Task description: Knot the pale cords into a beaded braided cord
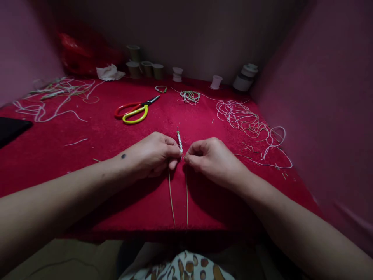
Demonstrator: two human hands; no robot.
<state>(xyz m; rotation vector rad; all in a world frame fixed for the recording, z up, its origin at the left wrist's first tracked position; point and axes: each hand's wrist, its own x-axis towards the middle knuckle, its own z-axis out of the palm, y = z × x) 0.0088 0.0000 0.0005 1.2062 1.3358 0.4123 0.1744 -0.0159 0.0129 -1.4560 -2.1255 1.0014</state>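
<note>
A short white knotted cord band lies on the red cloth, its small green loop at the far end. My left hand pinches the near end of this band between thumb and fingertips. Just to the right, my right hand has thumb and forefinger closed on a thin cord coming from the band. Two tan cord ends run toward the table's front edge, a left cord below my left hand and a right cord below my right. The fingers partly hide the knot between them.
Scissors with red and yellow handles lie beyond my left hand. Tangled cords spread at right, with more loose cord at left. Spools and a jar line the back. A dark flat object sits at the left edge.
</note>
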